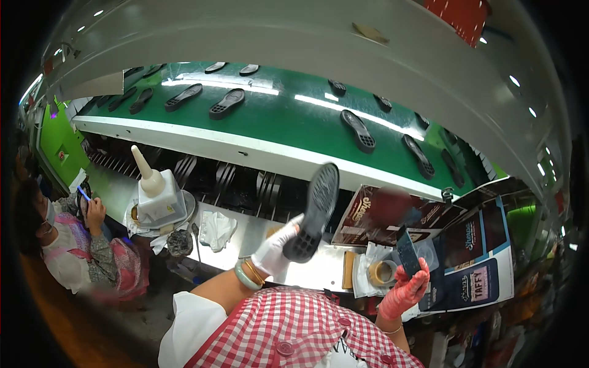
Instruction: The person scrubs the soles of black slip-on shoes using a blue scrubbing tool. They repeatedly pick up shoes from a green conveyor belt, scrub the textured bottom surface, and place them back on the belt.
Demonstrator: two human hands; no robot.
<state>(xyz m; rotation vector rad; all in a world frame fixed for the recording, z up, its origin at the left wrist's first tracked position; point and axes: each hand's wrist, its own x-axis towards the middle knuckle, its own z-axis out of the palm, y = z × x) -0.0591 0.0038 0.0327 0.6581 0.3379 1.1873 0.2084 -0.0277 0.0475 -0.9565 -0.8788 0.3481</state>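
Observation:
My left hand (273, 250), in a white glove, is closed round the heel end of a black shoe sole (318, 202). The sole is held up and tilted, its heel grid facing me. In a red, stained-looking glove, my right hand (404, 293) is raised at the right with its fingers closed on a dark flat block (405, 251); whether that is a brush or a pad cannot be made out. Close to this hand, a small cup of brownish liquid (381, 272) stands on white cloth or paper (363, 288).
More black soles (227, 103) lie spread along the green conveyor belt (282, 116) ahead. A white spouted bottle (161, 199) and a crumpled white cloth (216, 230) are on the bench at left. Printed cardboard (469, 251) stands at right. A co-worker (86, 239) sits at far left.

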